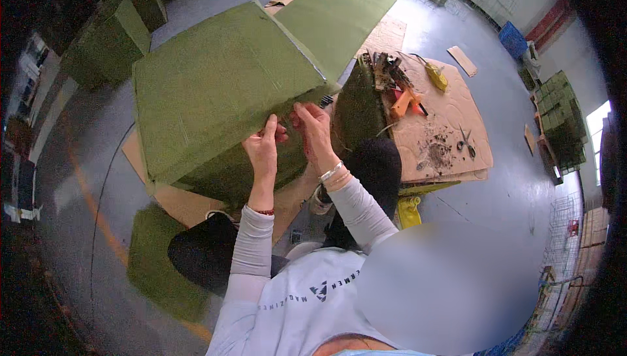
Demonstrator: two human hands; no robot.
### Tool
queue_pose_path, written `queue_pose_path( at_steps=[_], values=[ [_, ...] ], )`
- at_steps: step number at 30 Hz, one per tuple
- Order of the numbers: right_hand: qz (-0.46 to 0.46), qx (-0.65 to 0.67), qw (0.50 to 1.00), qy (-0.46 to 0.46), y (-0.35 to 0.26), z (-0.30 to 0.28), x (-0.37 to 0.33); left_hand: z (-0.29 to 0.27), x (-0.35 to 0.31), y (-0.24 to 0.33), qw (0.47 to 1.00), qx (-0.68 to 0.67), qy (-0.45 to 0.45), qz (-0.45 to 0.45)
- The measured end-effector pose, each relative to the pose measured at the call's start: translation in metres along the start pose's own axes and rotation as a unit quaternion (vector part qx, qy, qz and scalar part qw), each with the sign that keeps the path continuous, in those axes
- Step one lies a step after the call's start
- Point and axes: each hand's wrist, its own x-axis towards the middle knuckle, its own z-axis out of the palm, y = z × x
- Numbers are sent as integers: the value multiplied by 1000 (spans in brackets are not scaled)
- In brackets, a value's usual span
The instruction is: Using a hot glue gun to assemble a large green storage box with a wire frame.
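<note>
A large box covered in dark green material (222, 88) sits tilted in front of me, with a flat green panel (343, 16) extending behind its far right edge. My left hand (263, 150) is at the box's near edge, thumb and fingers pinched together. Just to its right, my right hand (315, 127) is also closed in a pinch by the box's near right corner. Whatever lies between the fingers of either hand is too small to make out. A small black object (326, 101) shows just beyond my right fingers.
At my right, a cardboard-topped stand (457, 114) carries scissors (466, 144), an orange tool (403, 103), a yellow-handled tool (435, 77) and scattered dark bits (436, 150). Cardboard (183, 204) lies under the box. More green boxes (108, 43) stand at far left. A dark cable (104, 186) crosses the floor.
</note>
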Motion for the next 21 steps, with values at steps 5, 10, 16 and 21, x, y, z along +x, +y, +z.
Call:
queue_pose_path(
  at_steps=[5,10,16,21],
  values=[
    [-13,-5,999,41,14,3,6,2,-4,8,996,64,46,-35],
    [-13,5,999,46,14,8,4,-4,2,2,997,68,35,-12],
    [67,18,998,-7,14,3,-3,-3,-6,27,999,33,-1,-24],
    [51,-14,999,2,21,7,0,-4,-3,15,998,69,12,0]
  ],
)
